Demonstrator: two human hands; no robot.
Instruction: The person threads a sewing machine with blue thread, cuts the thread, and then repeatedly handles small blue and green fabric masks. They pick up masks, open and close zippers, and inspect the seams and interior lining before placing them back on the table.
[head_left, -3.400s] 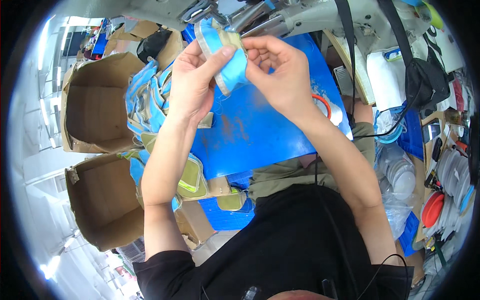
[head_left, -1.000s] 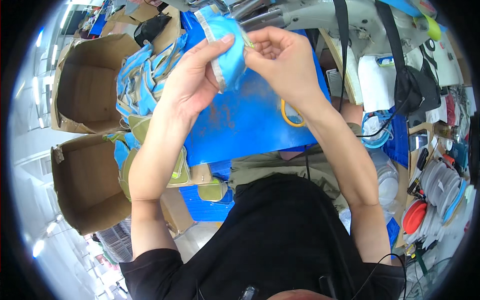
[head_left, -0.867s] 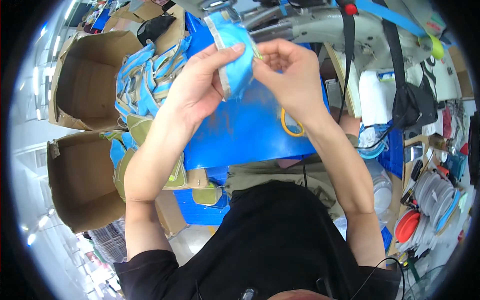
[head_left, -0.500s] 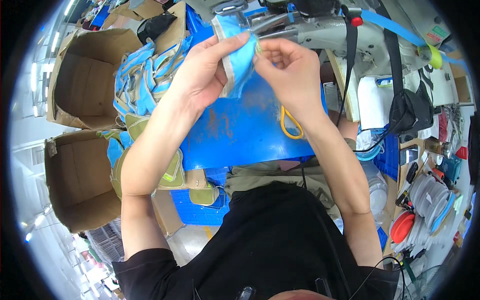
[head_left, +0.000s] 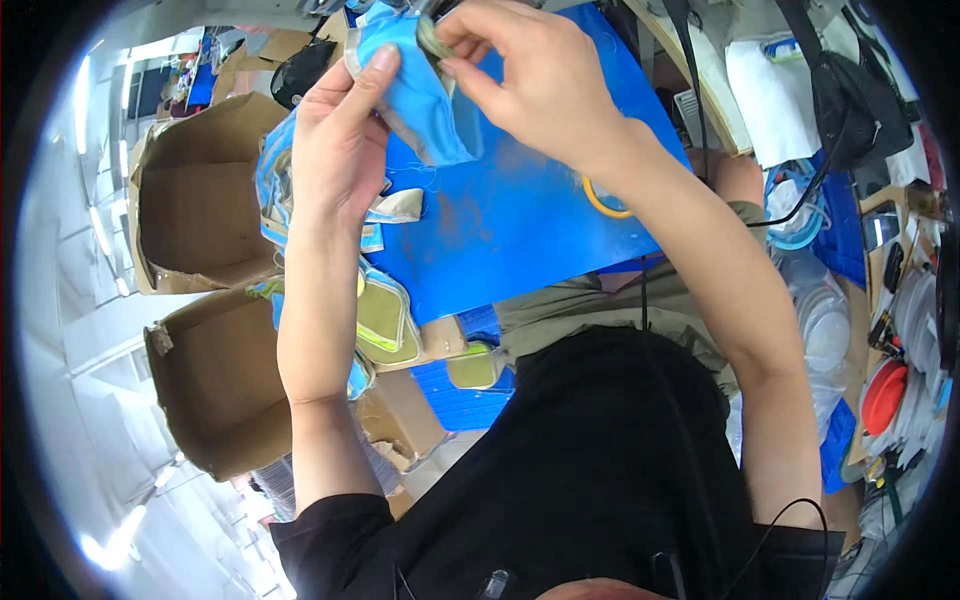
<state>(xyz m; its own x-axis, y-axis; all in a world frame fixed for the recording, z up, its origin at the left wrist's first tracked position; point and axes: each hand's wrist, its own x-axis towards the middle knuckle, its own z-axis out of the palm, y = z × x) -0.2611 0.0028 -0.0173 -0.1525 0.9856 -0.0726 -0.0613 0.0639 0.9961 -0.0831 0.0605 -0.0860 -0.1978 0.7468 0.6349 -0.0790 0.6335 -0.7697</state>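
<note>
My left hand (head_left: 340, 140) grips a blue fabric piece (head_left: 410, 105) with a pale border, thumb across its face at the top centre of the view. My right hand (head_left: 530, 85) pinches an olive strip (head_left: 434, 40) along that piece's right edge, with its fingers curled. Both hands are above a blue work surface (head_left: 480, 250). An orange scissor handle (head_left: 614, 210) lies on it beside my right forearm, which partly hides it.
Blue and tan fabric pieces (head_left: 272, 185) are heaped behind my left arm. Two cardboard boxes (head_left: 200, 200) stand at left; olive pieces (head_left: 385, 330) lie by the surface's near corner. A black pouch (head_left: 850, 120) hangs at right, above stacked discs (head_left: 880, 400).
Both hands and the fabric have shifted up and left in the view, which has also turned slightly. The fabric's lower part now hangs further below my right fingers, which still pinch its edge.
</note>
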